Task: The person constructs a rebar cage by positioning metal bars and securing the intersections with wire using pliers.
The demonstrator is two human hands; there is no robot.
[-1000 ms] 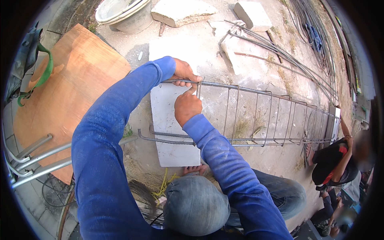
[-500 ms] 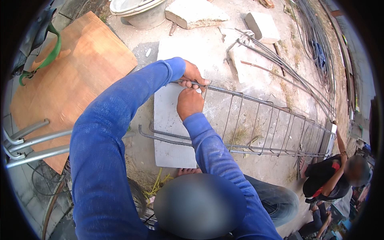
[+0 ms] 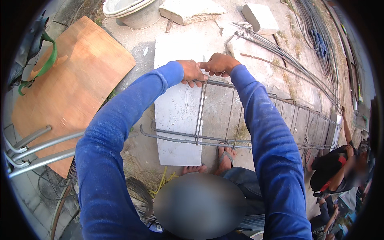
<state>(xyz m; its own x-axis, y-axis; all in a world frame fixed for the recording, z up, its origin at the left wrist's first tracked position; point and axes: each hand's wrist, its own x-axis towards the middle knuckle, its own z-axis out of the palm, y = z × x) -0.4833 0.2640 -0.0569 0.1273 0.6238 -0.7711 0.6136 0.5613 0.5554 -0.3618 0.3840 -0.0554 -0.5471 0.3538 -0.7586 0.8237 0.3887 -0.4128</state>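
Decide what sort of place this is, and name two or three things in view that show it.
Most likely an outdoor construction site: there is a long steel rebar cage, a set of loose metal rods lying nearby, and a rough pale block close to them.

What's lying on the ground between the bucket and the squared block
In the head view, a rough pale slab lies between the bucket and the block.

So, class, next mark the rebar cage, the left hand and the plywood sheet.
Rebar cage [image 3: 222, 84]: head view, on its upper bar.
Left hand [image 3: 191, 70]: head view, on its back.
Plywood sheet [image 3: 80, 76]: head view, on its bare face.
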